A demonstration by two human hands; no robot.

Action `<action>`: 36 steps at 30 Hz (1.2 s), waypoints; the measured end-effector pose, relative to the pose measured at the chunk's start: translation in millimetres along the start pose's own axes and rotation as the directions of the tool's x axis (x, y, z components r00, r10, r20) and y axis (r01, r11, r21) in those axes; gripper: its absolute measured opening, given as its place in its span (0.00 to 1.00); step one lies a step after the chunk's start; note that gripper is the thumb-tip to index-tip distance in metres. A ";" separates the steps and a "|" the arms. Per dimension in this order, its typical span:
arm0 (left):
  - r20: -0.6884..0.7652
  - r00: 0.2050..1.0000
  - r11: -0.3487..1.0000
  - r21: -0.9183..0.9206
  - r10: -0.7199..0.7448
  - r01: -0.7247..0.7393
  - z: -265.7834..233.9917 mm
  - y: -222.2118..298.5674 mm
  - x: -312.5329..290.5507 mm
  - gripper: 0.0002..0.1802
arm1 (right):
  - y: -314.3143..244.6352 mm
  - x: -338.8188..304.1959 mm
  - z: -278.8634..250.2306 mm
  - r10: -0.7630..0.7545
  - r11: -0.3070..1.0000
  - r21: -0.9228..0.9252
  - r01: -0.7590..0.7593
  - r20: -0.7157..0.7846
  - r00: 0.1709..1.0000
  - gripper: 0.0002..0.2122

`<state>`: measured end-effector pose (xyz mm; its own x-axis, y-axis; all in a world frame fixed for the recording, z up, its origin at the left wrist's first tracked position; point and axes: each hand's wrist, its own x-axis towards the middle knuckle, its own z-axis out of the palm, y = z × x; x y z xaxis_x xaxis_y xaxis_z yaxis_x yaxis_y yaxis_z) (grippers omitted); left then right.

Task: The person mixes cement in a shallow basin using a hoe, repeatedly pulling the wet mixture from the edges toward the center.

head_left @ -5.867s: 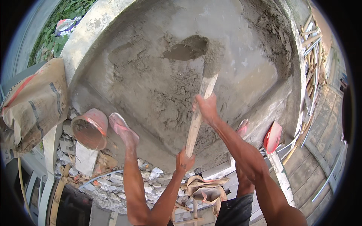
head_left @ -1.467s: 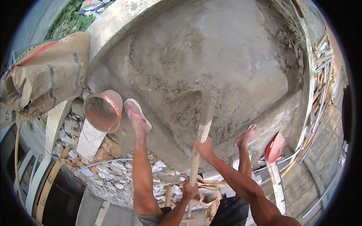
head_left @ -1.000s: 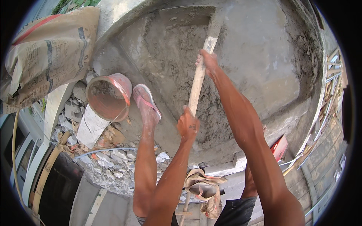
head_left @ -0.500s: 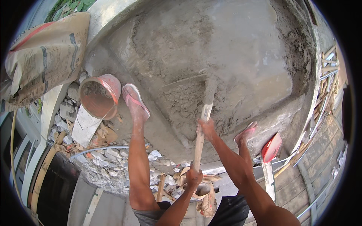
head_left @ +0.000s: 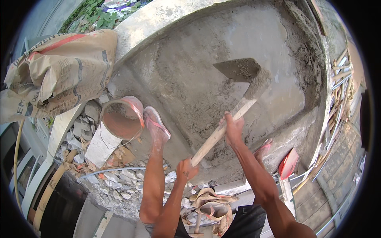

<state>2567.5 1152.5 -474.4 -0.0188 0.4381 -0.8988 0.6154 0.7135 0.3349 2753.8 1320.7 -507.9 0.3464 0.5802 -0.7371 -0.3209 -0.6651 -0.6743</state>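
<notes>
Compared w/ half a sec ago, the long hoe with a pale wooden stick and a wide grey metal blade [head_left: 212,142] is reaching farther out and more to the right, and its stick is slanting more. Its blade is no longer sitting low and close to the feet; it's showing its big flat face, and it's prob. hanging just over the soft wet grey mix [head_left: 184,93], tho the view isn't showing for sure if the edge is touching. So, as a guess, this is being a lifting bit of the work, not a dragging bit. Both hands are moving along w/ the stick. The bare left hand [head_left: 187,169] is curling all the way round the low end, and the bare right hand [head_left: 234,129] is wrapping tight round the stick higher up, nearer the blade. Neither is letting go. As for looks, the hoe is wearing lots of mud: grey muck is coating the blade and the top of the stick, while the wood b/w the hands is staying pale and much cleaner. Off to the left, a round orange-red bucket [head_left: 137,104] is leaning just beside a foot in a pink sandal [head_left: 158,125], and a big brown paper sack w/ a red stripe [head_left: 71,73] is slumping near the pale wall.
</notes>
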 end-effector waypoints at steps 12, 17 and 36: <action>0.007 0.972 0.896 0.386 0.234 -0.218 -397.7 76.0 156.9 0.21 | -27.1 158.0 337.8 0.114 0.937 0.342 -0.069 -0.111 0.987 0.11; -0.040 0.962 0.895 0.378 0.270 -0.236 -403.3 -17.6 115.3 0.19 | 29.8 89.9 364.7 0.159 0.955 0.262 -0.141 -0.045 0.986 0.11; 0.012 0.967 0.810 -0.544 -0.254 0.219 -139.7 -21.8 6.8 0.11 | 76.2 40.6 275.8 0.120 0.829 -0.559 0.009 0.194 0.974 0.14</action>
<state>2443.9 1216.4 -448.3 -0.1647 0.2360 -0.9577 0.0654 0.9714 0.2282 2500.3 1423.2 -601.4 0.1280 0.5765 -0.8070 0.2297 -0.8088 -0.5414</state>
